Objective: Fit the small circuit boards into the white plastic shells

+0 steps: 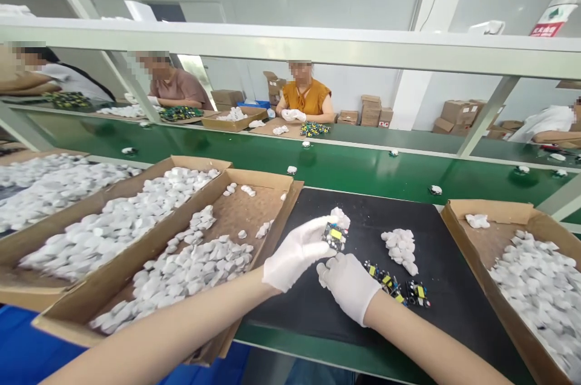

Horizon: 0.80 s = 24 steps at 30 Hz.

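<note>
My left hand [299, 252], in a white glove, grips a small black circuit board [336, 236] with a yellow component, held above the black mat [290, 306]. Just below and to its right is my right hand [347, 285], also gloved, with its fingers curled together near the board's lower edge; what they hold, if anything, is hidden. Several more circuit boards [417, 293] lie on the mat beside my right hand. Behind them sits a small pile of white pieces [400, 249]. More white pieces [340, 217] show just behind my left hand.
Cardboard trays [284, 215] of white pieces stand at the left, another tray [467, 270] at the right. Beyond the mat runs a green conveyor [363, 170] carrying small spaced items. A white frame rail [290, 46] crosses above. Several people sit across the line.
</note>
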Available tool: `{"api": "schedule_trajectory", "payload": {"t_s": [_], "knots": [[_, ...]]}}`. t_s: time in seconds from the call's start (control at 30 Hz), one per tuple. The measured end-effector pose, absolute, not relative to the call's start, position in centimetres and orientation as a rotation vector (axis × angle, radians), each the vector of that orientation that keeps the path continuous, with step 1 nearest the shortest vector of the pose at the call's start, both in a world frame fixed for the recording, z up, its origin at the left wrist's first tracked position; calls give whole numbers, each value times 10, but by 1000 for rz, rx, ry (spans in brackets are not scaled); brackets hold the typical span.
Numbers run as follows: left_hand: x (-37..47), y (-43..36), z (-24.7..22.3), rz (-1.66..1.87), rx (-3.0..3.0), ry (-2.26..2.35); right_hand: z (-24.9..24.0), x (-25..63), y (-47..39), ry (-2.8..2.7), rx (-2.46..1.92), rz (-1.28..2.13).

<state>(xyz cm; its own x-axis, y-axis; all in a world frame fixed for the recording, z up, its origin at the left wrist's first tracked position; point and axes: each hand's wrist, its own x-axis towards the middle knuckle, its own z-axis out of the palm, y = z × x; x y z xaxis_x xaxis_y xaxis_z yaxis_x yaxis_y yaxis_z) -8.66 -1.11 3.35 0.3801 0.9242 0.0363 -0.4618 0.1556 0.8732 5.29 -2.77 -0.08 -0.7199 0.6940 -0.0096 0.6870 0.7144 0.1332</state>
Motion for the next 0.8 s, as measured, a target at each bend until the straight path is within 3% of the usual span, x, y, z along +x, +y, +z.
{"api": "schedule_trajectory", "payload": {"t_s": [0.2,0.33,0.43,0.53,0.63,0.73,0.8], "knots": [[-90,-12,27,1002,1018,685,-3,58,-19,3007,1170,-50],[-87,-6,23,1032,967,680,-14,60,-28,3053,1158,39],[-85,-7,23,1087,960,719,-12,61,-35,3179,1232,-197],[-85,-10,20,1133,975,728,-1,68,-35,3234,1583,-840],[-85,-12,15,1157,1074,771,10,79,-29,2817,1932,-1840],[-85,-15,12,1231,1331,924,11,87,-22,2362,1835,-2699],[-85,-18,12,1252,1591,1056,9,88,-21,2208,1725,-2982]]}}
